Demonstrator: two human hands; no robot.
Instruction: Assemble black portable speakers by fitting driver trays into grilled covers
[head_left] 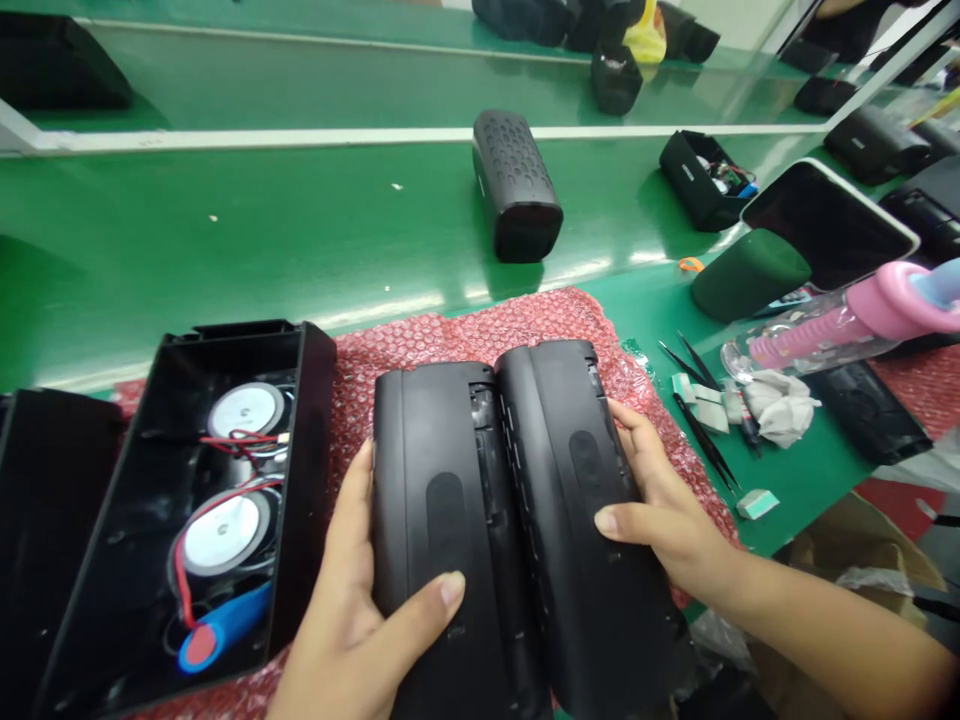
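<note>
Two long black plastic speaker housings stand side by side in front of me, their upper ends close together. My left hand (360,620) grips the left housing (442,430), thumb across its top face and fingers along its outer side. Around the outer side of the right housing (551,400) my right hand (667,520) is closed, its thumb on top. Each housing has an oblong raised patch and a slot at its far corner. Beneath them lies red bubble wrap (420,335). Left of my left hand sits an open speaker box (304,440) with two round drivers (225,530), red wires and a blue battery (236,625).
A finished-looking black speaker (517,185) stands on the green bench (300,230). To the right are tweezers (705,445), crumpled white paper (780,405), a pink-topped bottle (817,325), a dark green cylinder (750,275) and a tablet-like screen (829,220). Another open box (701,185) stands behind.
</note>
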